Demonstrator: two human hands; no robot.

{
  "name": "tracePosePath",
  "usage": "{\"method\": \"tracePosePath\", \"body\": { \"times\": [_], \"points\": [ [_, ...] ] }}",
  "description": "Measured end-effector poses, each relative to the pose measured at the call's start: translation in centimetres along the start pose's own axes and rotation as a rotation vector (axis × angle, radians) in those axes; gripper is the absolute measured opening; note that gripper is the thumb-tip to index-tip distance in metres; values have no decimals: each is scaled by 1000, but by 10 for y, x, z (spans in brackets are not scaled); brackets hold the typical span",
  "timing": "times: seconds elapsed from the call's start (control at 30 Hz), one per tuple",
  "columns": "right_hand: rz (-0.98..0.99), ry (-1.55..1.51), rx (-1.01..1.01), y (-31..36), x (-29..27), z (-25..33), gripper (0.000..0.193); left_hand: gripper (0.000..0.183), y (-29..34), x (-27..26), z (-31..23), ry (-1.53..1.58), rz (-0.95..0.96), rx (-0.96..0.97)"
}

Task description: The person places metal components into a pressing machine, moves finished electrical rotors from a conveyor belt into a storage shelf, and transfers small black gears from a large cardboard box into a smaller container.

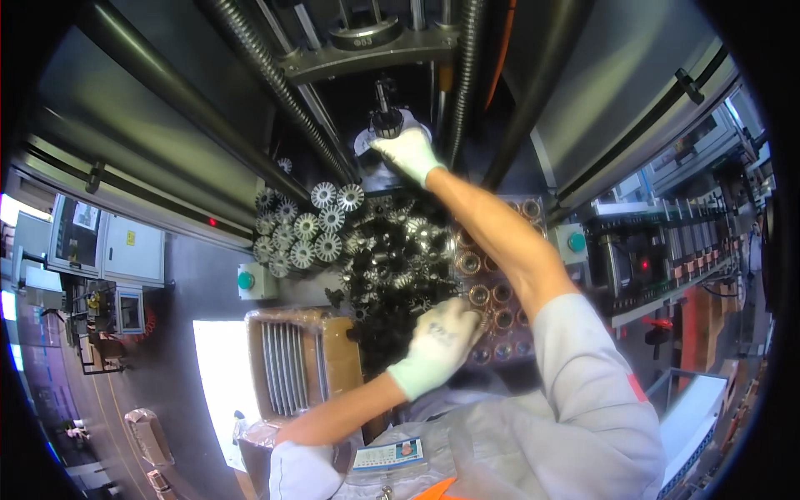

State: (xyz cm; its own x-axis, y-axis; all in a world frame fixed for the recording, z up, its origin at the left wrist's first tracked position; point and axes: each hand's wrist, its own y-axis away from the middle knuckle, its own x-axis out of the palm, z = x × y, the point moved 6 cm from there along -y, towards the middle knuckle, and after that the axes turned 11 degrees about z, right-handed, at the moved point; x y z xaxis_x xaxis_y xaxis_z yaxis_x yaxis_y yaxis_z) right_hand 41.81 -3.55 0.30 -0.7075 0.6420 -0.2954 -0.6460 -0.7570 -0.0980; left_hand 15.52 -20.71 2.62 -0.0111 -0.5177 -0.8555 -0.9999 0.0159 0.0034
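Right hand [407, 152] against dark slotted part [386, 125] toward bench's [310, 292] far edge, can't tell if gripping. Left hand [442, 340] by copper rings [479, 294], grip unclear too. Upper press plate [383, 57] dropping early could pinch right hand imo.

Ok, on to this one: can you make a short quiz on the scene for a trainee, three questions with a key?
1. True or false: the metal rods lie outside the cardboard box.
2. Where is the right hand?
A. On the metal rods
B. At the dark toothed part
C. Outside the picture
3. Fill in the colour: the rings just to the right of the left hand are ____-coloured.

Key:
1. False; they lie side by side inside it.
2. B
3. Copper
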Motion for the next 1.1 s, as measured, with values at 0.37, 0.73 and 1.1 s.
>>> {"method": "tracePosePath", "body": {
  "times": [0.37, 0.73, 1.1],
  "points": [
    [397, 413, 105, 162, -77, 69, 67, 16, -121, -109, 151, -289, -497, -112],
    [-357, 1089, 864, 387, -429, -65, 61, 18, -198, -109, 209, -225, -159, -5],
    [-171, 1190, 925, 371, -477, -118, 79, 35, -206, -104, 278, -289, -133, -223]
  ]
}}
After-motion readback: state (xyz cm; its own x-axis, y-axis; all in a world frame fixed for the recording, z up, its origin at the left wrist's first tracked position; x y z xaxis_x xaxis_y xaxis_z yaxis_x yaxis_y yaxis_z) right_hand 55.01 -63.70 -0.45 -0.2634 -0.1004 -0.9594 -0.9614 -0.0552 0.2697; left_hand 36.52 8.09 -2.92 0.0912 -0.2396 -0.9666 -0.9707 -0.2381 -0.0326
